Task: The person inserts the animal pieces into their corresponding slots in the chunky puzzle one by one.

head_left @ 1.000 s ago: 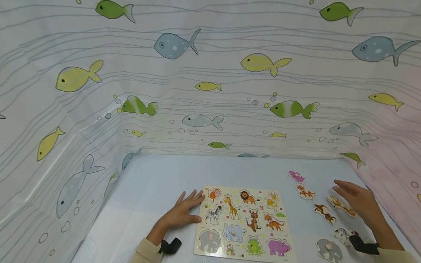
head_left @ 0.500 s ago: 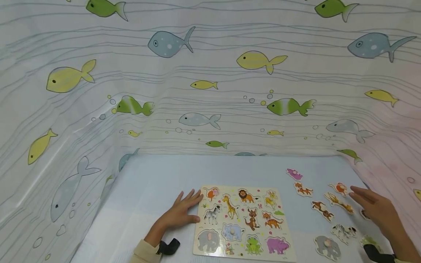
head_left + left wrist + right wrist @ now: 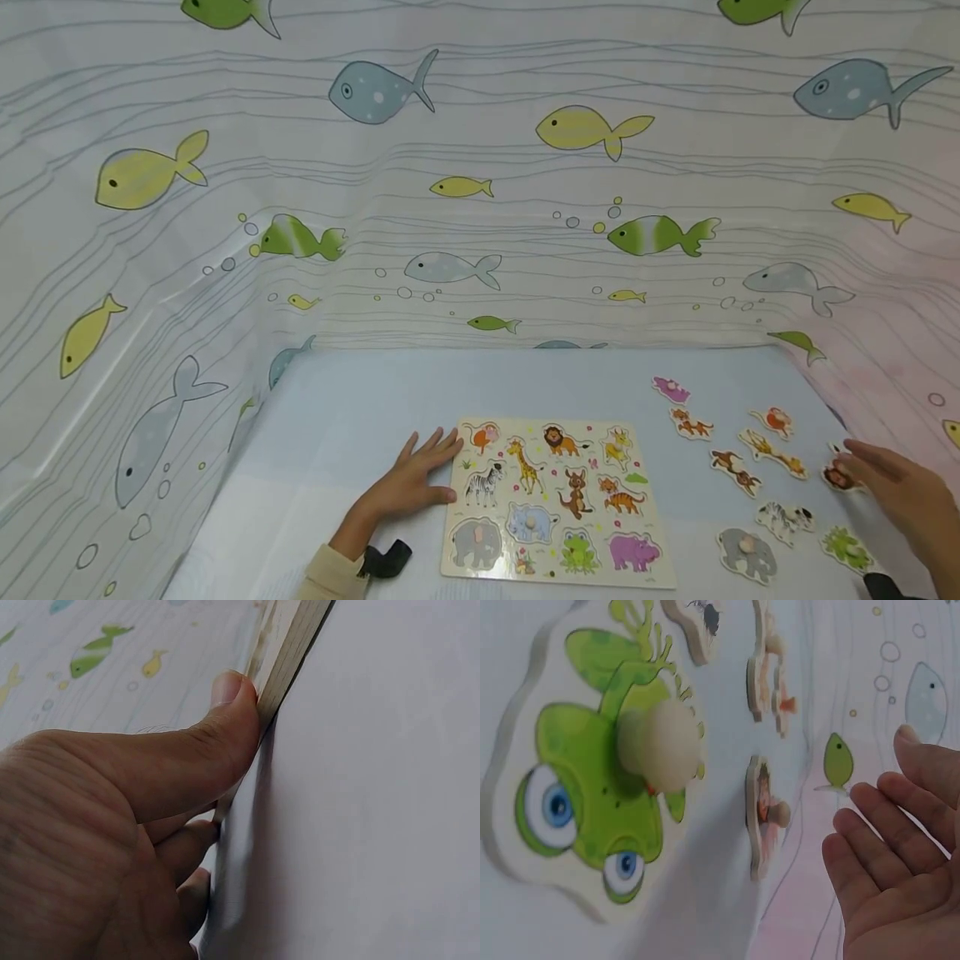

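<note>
A flat wooden animal puzzle board [image 3: 517, 429] lies on the table. My left hand [image 3: 420, 475] rests along its left side, fingers spread; in the left wrist view the thumb [image 3: 232, 712] presses the board's edge. A blue rhino piece [image 3: 530, 525] with a knob sits in the board. My right hand [image 3: 903, 496] is beside the lion piece [image 3: 837, 477], partly covering it in the head view. In the right wrist view its fingers are loosely bent, holding nothing, apart from the knobbed pieces. The green frog piece [image 3: 592, 765] lies nearest that camera.
Loose pieces lie right of the board: elephant [image 3: 746, 556], zebra [image 3: 783, 521], kangaroo [image 3: 735, 473], giraffe [image 3: 772, 454], monkey [image 3: 776, 422], tiger [image 3: 690, 423] and hippo [image 3: 670, 389]. A fish-patterned cloth [image 3: 525, 242] encloses the table's back and sides.
My right hand has moved right and toward the person, uncovering the monkey, zebra and frog pieces and part of the lion. The left hand stays at the board.
</note>
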### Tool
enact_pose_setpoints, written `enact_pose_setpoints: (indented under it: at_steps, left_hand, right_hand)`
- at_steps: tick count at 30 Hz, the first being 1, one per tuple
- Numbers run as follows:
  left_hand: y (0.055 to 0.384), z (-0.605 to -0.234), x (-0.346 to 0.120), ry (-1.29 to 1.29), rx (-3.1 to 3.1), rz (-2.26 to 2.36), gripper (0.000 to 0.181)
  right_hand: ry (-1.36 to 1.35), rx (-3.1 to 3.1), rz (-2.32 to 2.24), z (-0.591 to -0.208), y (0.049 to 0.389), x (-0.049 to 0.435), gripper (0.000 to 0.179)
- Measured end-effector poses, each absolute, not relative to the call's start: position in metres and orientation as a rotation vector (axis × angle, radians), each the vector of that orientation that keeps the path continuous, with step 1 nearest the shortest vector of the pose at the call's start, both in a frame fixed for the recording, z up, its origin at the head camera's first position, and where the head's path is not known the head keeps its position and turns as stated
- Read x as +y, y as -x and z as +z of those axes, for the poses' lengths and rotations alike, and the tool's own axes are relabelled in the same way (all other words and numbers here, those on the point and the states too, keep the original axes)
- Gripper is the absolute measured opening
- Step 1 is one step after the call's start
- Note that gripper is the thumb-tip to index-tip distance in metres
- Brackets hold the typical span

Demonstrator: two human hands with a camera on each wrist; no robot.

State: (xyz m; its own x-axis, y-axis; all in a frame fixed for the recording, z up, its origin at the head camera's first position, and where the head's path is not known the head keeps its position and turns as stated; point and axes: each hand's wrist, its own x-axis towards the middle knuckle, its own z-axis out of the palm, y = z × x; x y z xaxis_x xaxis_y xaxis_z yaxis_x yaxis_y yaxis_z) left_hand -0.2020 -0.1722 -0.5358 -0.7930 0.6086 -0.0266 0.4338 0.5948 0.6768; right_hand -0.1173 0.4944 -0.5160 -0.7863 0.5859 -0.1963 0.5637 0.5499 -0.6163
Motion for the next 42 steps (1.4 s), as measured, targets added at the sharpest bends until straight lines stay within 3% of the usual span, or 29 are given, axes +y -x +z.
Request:
enact_pose_setpoints:
  at_steps: [11,34,42]
  left_hand:
    - [0.201,-0.532,-0.174,-0.877,2.574,1.009,0.084]
    - [0.200,-0.535,-0.171,-0.871,2.585,1.008,0.084]
    - [0.201,-0.537,-0.171,-0.875,2.594,0.993,0.085]
  right_hand:
    - [1.049,-2.808,1.011,-0.536,0.113,0.519,0.082]
    - [0.688,-2.901,0.793,-0.566,0.114,0.535,0.075]
    - [0.508,-2.943,0.697,-0.560,0.115,0.531,0.050]
